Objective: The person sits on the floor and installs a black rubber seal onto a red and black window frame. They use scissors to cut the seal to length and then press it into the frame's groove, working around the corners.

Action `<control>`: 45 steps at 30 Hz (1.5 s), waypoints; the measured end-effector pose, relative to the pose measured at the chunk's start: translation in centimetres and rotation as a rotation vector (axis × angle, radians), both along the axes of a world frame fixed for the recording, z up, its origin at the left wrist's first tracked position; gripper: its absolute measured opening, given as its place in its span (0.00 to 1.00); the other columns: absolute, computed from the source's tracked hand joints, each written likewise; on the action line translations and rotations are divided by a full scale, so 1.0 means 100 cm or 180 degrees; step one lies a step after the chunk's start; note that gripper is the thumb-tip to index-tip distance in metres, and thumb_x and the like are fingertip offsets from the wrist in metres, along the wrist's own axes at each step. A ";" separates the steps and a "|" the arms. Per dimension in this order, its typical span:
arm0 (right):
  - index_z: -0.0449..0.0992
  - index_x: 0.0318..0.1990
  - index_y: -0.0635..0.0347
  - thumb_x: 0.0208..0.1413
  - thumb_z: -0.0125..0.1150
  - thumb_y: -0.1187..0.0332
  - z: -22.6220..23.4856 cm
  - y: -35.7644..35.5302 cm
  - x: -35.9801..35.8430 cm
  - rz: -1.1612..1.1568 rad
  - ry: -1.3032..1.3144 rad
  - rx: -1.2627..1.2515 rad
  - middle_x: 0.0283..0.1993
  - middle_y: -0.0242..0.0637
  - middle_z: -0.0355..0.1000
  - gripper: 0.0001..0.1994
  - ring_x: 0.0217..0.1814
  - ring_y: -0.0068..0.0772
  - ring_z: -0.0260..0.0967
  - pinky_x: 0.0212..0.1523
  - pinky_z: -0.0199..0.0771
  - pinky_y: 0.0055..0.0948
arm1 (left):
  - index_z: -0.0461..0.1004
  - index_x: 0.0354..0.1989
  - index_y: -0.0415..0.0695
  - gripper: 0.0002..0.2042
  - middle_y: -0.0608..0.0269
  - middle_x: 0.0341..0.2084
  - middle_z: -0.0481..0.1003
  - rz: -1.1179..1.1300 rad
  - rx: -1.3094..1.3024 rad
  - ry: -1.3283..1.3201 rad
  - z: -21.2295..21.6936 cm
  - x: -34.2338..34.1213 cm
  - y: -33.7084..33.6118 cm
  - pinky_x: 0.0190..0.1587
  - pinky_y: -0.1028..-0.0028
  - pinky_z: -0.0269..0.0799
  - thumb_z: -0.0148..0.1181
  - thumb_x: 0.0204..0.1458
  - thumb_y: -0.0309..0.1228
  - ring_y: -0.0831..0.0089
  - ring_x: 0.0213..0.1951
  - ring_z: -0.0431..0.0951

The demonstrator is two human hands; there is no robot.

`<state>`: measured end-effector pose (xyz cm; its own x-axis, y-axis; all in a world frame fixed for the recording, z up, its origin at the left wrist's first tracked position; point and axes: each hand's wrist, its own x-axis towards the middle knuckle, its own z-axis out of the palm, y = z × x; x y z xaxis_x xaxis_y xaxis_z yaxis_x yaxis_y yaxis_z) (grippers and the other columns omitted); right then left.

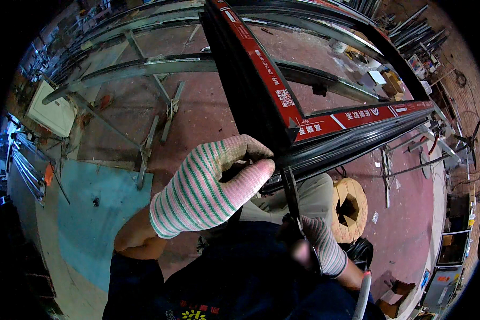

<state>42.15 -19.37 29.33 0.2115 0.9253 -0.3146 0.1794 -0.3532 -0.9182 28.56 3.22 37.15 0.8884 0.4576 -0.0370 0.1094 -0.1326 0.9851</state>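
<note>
A black window frame (234, 96) with red printed film (274, 85) along its face reaches toward me, its near corner in front of my chest. My left hand (210, 184), in a white-pink glove with green stripes, is closed in a pinch against that corner's black edge. Whatever sits between the fingertips is hidden. Lower and to the right, my right hand (325, 242) wears a striped glove and is wrapped around dark scissors (291, 193). Their narrow blades point up and touch or nearly touch the underside of the corner, close to my left fingertips.
Metal rails on trestle legs (160, 82) run behind the frame. A round cardboard-coloured coil (351, 208) stands right of my knees. A teal sheet (101, 218) covers floor at left, near a white panel (52, 111). Several metal profiles (413, 34) lie at the far right.
</note>
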 end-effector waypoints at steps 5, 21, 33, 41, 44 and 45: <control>0.76 0.42 0.62 0.51 0.68 0.47 -0.001 0.004 -0.001 -0.0066 -0.0035 0.0115 0.32 0.34 0.74 0.25 0.35 0.27 0.72 0.37 0.72 0.29 | 0.77 0.40 0.40 0.08 0.69 0.31 0.77 0.0050 -0.0150 0.0029 0.002 0.000 -0.001 0.40 0.78 0.71 0.59 0.56 0.30 0.83 0.35 0.74; 0.76 0.43 0.64 0.52 0.68 0.48 0.005 0.003 -0.001 -0.0110 0.0156 0.0063 0.34 0.36 0.75 0.25 0.36 0.27 0.71 0.39 0.72 0.28 | 0.77 0.38 0.40 0.06 0.69 0.28 0.77 0.0047 0.0067 0.0101 0.008 0.001 -0.001 0.37 0.79 0.72 0.59 0.56 0.29 0.84 0.33 0.76; 0.76 0.40 0.65 0.52 0.58 0.33 0.021 0.017 -0.009 -0.0323 0.0062 0.0518 0.30 0.35 0.73 0.35 0.33 0.28 0.71 0.36 0.71 0.29 | 0.77 0.38 0.40 0.06 0.69 0.28 0.77 0.0069 -0.0038 -0.0017 0.004 0.002 -0.002 0.36 0.80 0.72 0.60 0.56 0.29 0.84 0.31 0.76; 0.77 0.35 0.66 0.51 0.57 0.32 0.025 0.020 -0.010 -0.0342 0.0015 0.0479 0.28 0.36 0.74 0.36 0.30 0.30 0.71 0.32 0.71 0.29 | 0.77 0.38 0.39 0.06 0.68 0.28 0.78 0.0016 0.0061 0.0004 0.001 0.001 -0.001 0.37 0.79 0.74 0.59 0.56 0.28 0.83 0.32 0.77; 0.77 0.33 0.66 0.52 0.59 0.34 0.019 0.019 -0.009 -0.0368 -0.0220 0.0491 0.27 0.36 0.74 0.34 0.28 0.30 0.72 0.31 0.71 0.29 | 0.77 0.38 0.39 0.07 0.65 0.27 0.78 0.0020 0.0200 -0.0116 -0.004 0.001 0.000 0.35 0.78 0.74 0.58 0.57 0.29 0.80 0.31 0.78; 0.77 0.32 0.66 0.52 0.60 0.35 0.017 0.018 -0.009 -0.0395 -0.0332 0.0487 0.26 0.37 0.74 0.34 0.28 0.30 0.72 0.31 0.71 0.29 | 0.77 0.39 0.38 0.08 0.63 0.25 0.78 0.0027 0.0319 -0.0298 -0.009 0.002 -0.001 0.33 0.78 0.74 0.57 0.58 0.30 0.79 0.28 0.78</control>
<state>41.26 -17.55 31.00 0.3507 0.9255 -0.1431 0.2402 -0.2365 -0.9415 28.72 3.09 36.28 0.8819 0.4623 0.0921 0.0191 -0.2303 0.9729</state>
